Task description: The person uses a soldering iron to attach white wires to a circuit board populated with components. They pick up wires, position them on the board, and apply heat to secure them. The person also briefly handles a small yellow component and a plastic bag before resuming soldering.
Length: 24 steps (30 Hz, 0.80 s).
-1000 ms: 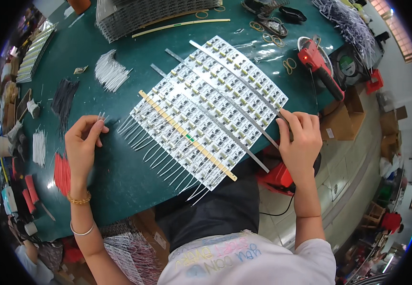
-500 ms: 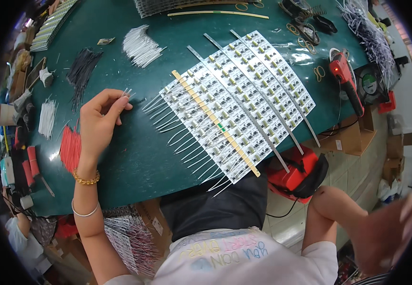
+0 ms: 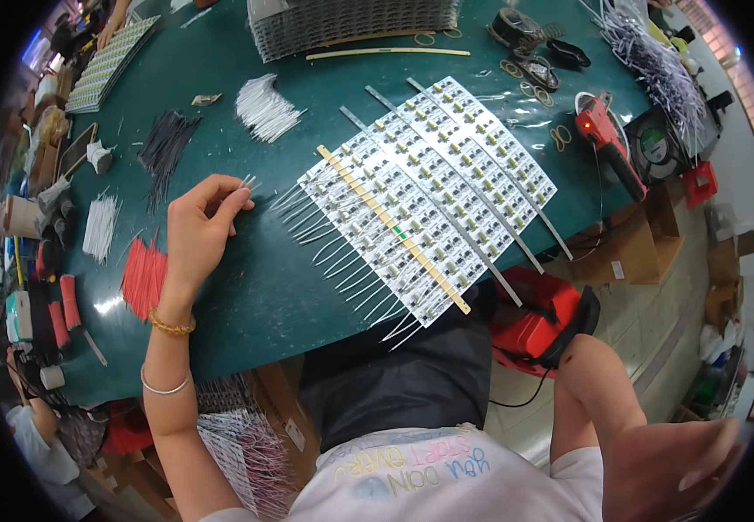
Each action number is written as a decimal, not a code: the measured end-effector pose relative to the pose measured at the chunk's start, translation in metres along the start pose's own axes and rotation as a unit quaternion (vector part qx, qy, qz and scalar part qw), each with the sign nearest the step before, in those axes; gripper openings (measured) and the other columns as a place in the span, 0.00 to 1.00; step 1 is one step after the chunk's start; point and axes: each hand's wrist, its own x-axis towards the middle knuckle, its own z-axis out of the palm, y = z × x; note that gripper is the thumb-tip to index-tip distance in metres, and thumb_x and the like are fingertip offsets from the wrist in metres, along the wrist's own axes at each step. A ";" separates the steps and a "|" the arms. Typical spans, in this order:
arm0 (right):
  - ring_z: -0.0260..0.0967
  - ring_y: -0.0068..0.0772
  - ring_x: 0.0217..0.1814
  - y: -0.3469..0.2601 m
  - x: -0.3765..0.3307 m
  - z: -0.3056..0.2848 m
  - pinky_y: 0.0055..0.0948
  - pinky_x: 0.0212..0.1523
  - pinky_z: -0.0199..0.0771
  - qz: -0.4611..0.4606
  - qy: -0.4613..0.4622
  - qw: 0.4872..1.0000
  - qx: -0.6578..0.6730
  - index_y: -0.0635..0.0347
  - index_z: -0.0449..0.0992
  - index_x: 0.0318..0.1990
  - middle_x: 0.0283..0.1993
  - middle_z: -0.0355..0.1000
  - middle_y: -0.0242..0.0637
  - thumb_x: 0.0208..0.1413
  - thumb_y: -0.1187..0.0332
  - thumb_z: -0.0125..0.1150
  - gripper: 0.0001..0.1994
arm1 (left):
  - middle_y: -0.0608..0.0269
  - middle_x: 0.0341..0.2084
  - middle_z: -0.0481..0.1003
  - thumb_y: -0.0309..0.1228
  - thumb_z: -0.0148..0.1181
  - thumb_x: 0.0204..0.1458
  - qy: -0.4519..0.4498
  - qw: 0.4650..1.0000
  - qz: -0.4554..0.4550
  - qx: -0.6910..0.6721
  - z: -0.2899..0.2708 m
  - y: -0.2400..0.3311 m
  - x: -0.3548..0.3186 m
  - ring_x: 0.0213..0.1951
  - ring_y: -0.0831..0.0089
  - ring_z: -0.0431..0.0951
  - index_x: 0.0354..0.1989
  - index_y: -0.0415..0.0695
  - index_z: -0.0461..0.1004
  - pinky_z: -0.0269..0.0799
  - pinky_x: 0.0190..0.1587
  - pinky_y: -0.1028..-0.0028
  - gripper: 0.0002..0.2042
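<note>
My left hand (image 3: 203,230) is above the table, left of the circuit-board panel, its thumb and forefinger pinched on a few short white wires (image 3: 249,184). The white panel (image 3: 481,165) holds rows of small components. White wires (image 3: 342,261) stick out from its left edge. A yellow strip (image 3: 385,217) and several thin metal strips (image 3: 446,204) lie slantwise across it. My right hand (image 3: 681,470) is off the table at the lower right, away from the panel. It is smeared and partly dark at the rim, so its grip cannot be made out.
Bundles of white wires (image 3: 265,109), black wires (image 3: 166,148) and red wires (image 3: 144,274) lie left on the green table (image 3: 246,322). At right are a red-and-black soldering tool (image 3: 607,139) and a fan (image 3: 655,143). A stack of panels (image 3: 351,30) stands at the back.
The view has shifted slightly, moving the table's contents in the picture. My left hand keeps its pinch beside the panel. My right hand has moved lower and inward at the lower right.
</note>
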 end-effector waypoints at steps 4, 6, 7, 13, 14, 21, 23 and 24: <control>0.60 0.17 0.38 -0.006 0.003 -0.006 0.22 0.37 0.54 0.012 -0.033 0.994 0.099 0.48 0.75 0.41 0.37 0.70 0.19 0.54 0.61 0.57 0.09 | 0.65 0.24 0.76 0.26 0.56 0.54 0.003 1.000 0.004 -0.002 0.001 0.000 0.002 0.20 0.87 0.66 0.35 0.36 0.75 0.61 0.22 0.85 0.06; 0.60 0.18 0.40 -0.003 0.002 -0.008 0.23 0.38 0.55 -0.033 0.011 0.978 0.205 0.48 0.74 0.44 0.40 0.70 0.19 0.54 0.61 0.58 0.11 | 0.64 0.24 0.76 0.26 0.56 0.54 0.009 1.000 0.007 -0.003 0.002 0.001 0.001 0.20 0.86 0.66 0.35 0.36 0.75 0.61 0.21 0.85 0.06; 0.60 0.20 0.42 0.001 -0.001 -0.003 0.24 0.40 0.55 -0.081 0.074 0.953 0.282 0.47 0.74 0.45 0.42 0.70 0.19 0.54 0.61 0.58 0.12 | 0.64 0.24 0.76 0.26 0.56 0.54 0.028 0.999 0.026 -0.016 0.003 0.003 0.001 0.20 0.86 0.67 0.35 0.36 0.76 0.62 0.22 0.84 0.06; 0.52 0.36 0.57 -0.040 -0.010 -0.041 0.39 0.51 0.53 0.230 -0.045 0.971 -0.056 0.37 0.66 0.58 0.60 0.62 0.21 0.56 0.53 0.55 0.21 | 0.62 0.22 0.75 0.25 0.53 0.56 0.282 0.917 0.244 -0.145 0.001 0.076 -0.060 0.21 0.77 0.71 0.35 0.36 0.70 0.65 0.25 0.82 0.04; 0.51 0.36 0.58 -0.044 -0.012 -0.036 0.40 0.51 0.52 0.261 -0.069 0.962 -0.053 0.36 0.65 0.59 0.62 0.61 0.22 0.56 0.52 0.55 0.22 | 0.62 0.21 0.74 0.27 0.52 0.56 0.305 0.892 0.277 -0.187 0.005 0.081 -0.083 0.21 0.77 0.70 0.35 0.38 0.68 0.65 0.25 0.81 0.05; 0.40 0.37 0.72 -0.037 -0.020 -0.016 0.45 0.61 0.48 0.155 -0.038 0.986 0.044 0.41 0.59 0.63 0.66 0.56 0.22 0.61 0.55 0.47 0.23 | 0.78 0.43 0.72 0.31 0.52 0.58 0.176 0.720 0.481 -0.469 0.023 0.151 -0.165 0.50 0.78 0.67 0.47 0.55 0.73 0.62 0.49 0.65 0.10; 0.38 0.38 0.74 -0.023 -0.024 -0.014 0.46 0.63 0.48 0.082 -0.021 0.994 0.072 0.47 0.57 0.64 0.66 0.57 0.27 0.62 0.56 0.44 0.23 | 0.83 0.47 0.73 0.30 0.53 0.57 0.125 0.722 0.480 -0.482 0.024 0.159 -0.174 0.56 0.80 0.68 0.49 0.58 0.75 0.62 0.54 0.63 0.13; 0.45 0.42 0.68 -0.023 -0.023 -0.010 0.46 0.62 0.49 0.094 0.030 0.984 0.151 0.55 0.61 0.58 0.61 0.59 0.37 0.61 0.55 0.42 0.22 | 0.84 0.45 0.74 0.30 0.54 0.57 0.128 0.740 0.458 -0.475 0.023 0.164 -0.180 0.55 0.81 0.69 0.49 0.58 0.75 0.62 0.54 0.64 0.13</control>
